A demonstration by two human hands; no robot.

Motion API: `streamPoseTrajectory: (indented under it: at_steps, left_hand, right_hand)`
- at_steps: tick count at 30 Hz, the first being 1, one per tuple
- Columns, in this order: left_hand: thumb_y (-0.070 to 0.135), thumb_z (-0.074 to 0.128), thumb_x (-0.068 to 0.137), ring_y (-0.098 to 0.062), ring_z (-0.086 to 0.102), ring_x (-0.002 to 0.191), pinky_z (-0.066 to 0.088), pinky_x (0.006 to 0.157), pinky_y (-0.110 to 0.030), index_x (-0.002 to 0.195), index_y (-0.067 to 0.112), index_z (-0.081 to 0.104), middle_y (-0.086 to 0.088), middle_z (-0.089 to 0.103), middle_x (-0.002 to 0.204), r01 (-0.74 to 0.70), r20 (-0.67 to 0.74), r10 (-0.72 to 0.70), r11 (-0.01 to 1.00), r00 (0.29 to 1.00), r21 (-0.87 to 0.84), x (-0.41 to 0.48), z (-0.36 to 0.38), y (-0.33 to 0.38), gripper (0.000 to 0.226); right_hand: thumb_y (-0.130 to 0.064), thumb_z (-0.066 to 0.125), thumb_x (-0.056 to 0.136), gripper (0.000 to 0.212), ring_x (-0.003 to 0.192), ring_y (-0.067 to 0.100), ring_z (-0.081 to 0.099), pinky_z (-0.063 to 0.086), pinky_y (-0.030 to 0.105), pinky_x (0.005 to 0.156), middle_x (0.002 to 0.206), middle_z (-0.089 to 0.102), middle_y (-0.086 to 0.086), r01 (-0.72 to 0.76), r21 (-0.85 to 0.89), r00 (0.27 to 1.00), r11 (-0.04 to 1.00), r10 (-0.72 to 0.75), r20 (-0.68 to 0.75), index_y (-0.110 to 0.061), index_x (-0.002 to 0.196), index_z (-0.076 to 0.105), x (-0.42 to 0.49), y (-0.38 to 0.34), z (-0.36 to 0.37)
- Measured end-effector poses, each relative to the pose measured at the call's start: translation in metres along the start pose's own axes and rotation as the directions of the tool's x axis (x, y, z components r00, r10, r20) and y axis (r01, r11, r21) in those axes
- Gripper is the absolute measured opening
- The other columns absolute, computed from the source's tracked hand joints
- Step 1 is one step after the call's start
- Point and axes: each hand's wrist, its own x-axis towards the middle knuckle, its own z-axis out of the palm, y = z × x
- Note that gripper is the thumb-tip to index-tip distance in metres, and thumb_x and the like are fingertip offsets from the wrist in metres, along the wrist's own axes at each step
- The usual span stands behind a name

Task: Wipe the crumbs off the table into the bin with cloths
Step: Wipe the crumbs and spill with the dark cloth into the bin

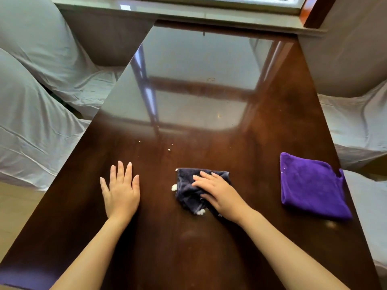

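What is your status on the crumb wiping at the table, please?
Left hand flat on table, empty. Right hand pressing dark cloth, crumbs at its edge. Stray crumbs ahead. Purple cloth unused, right. Bin not in view.

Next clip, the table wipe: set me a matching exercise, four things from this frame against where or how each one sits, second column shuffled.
Things:
1. left hand
2. right hand
3. purple cloth
4. small loose crumbs

States:
A. folded, untouched, near the table's right edge
B. pressing on the dark cloth
C. flat on the bare table, fingers spread
D. scattered on the wood beyond the dark cloth

Pairs: 1-C, 2-B, 3-A, 4-D
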Motion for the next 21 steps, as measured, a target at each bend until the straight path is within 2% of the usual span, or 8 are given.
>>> streamPoseTrajectory:
  at_steps: [2,6,9,12,15,16,19,21]
  left_hand:
    - [0.037,0.031,0.096,-0.022,0.012,0.145,0.004,0.116,-0.050,0.143,0.020,0.025,-0.006,0.021,0.156,0.001,0.001,-0.001,1.000,1.000,0.003,-0.001,0.000,-0.001,0.051]
    - [0.038,0.029,0.096,-0.022,0.010,0.145,0.003,0.116,-0.050,0.143,0.020,0.024,-0.006,0.020,0.156,-0.001,0.001,0.001,1.000,1.000,0.005,-0.001,-0.001,0.000,0.051]
    - [0.039,0.028,0.096,-0.022,0.010,0.145,0.003,0.117,-0.050,0.144,0.020,0.023,-0.006,0.019,0.156,-0.005,-0.002,0.005,1.000,1.000,0.009,0.000,0.000,0.000,0.051]
    - [0.039,0.027,0.096,-0.021,0.008,0.145,0.001,0.116,-0.049,0.144,0.021,0.022,-0.005,0.018,0.156,-0.006,-0.002,0.006,1.000,1.000,0.012,-0.002,0.001,0.000,0.051]
    - [0.039,0.026,0.096,-0.021,0.008,0.145,0.002,0.116,-0.050,0.144,0.022,0.021,-0.004,0.017,0.156,-0.011,0.000,0.011,1.000,1.000,0.018,-0.002,0.001,0.000,0.051]
    - [0.039,0.026,0.096,-0.021,0.008,0.145,0.002,0.116,-0.050,0.144,0.022,0.021,-0.004,0.017,0.157,-0.011,0.001,0.011,1.000,1.000,0.019,-0.001,0.002,0.000,0.051]
    - [0.040,0.024,0.096,-0.021,0.008,0.145,0.003,0.116,-0.051,0.144,0.022,0.019,-0.003,0.016,0.157,-0.012,0.008,0.011,0.999,1.000,0.033,-0.001,0.003,-0.001,0.052]
    - [0.041,0.022,0.095,-0.021,0.009,0.145,0.004,0.116,-0.051,0.144,0.022,0.019,-0.003,0.017,0.157,-0.014,0.005,0.014,0.999,1.000,0.042,-0.001,0.004,-0.001,0.053]
  right_hand:
    - [-0.012,0.049,0.094,0.032,0.137,0.013,0.032,0.012,0.024,0.115,0.140,0.051,0.002,0.006,0.039,0.999,0.999,-0.004,-0.049,-0.014,0.125,0.053,-0.014,-0.011,0.006]
    - [-0.004,0.054,0.090,0.026,0.114,0.011,0.056,0.034,0.014,0.101,0.118,0.065,0.000,-0.099,0.267,0.969,0.959,0.153,-0.192,-0.013,0.114,0.061,-0.017,-0.020,-0.007]
    - [0.001,0.055,0.088,0.024,0.104,0.008,0.058,0.036,0.005,0.092,0.108,0.064,-0.003,-0.124,0.402,0.929,0.907,0.249,-0.275,-0.010,0.109,0.062,0.003,-0.016,-0.030]
    - [0.000,0.054,0.089,0.025,0.104,0.011,0.057,0.038,0.006,0.090,0.108,0.063,-0.003,-0.153,0.455,0.880,0.877,0.331,-0.341,-0.012,0.110,0.062,0.030,-0.008,-0.054]
    - [-0.005,0.052,0.092,0.025,0.106,0.020,0.059,0.045,0.022,0.091,0.109,0.062,-0.001,-0.173,0.500,0.860,0.849,0.377,-0.344,-0.014,0.113,0.060,0.062,-0.002,-0.067]
    - [-0.007,0.051,0.092,0.024,0.105,0.021,0.060,0.046,0.022,0.089,0.109,0.062,-0.001,-0.176,0.504,0.860,0.845,0.381,-0.339,-0.013,0.114,0.060,0.074,0.000,-0.068]
    - [-0.009,0.051,0.093,0.024,0.104,0.017,0.058,0.039,0.007,0.082,0.106,0.063,-0.002,-0.201,0.449,0.869,0.871,0.370,-0.329,-0.014,0.114,0.060,0.112,0.003,-0.058]
    - [-0.013,0.051,0.093,0.024,0.108,0.019,0.058,0.039,0.016,0.088,0.112,0.065,0.003,-0.240,0.425,0.885,0.873,0.377,-0.274,-0.015,0.116,0.059,0.135,0.004,-0.044]
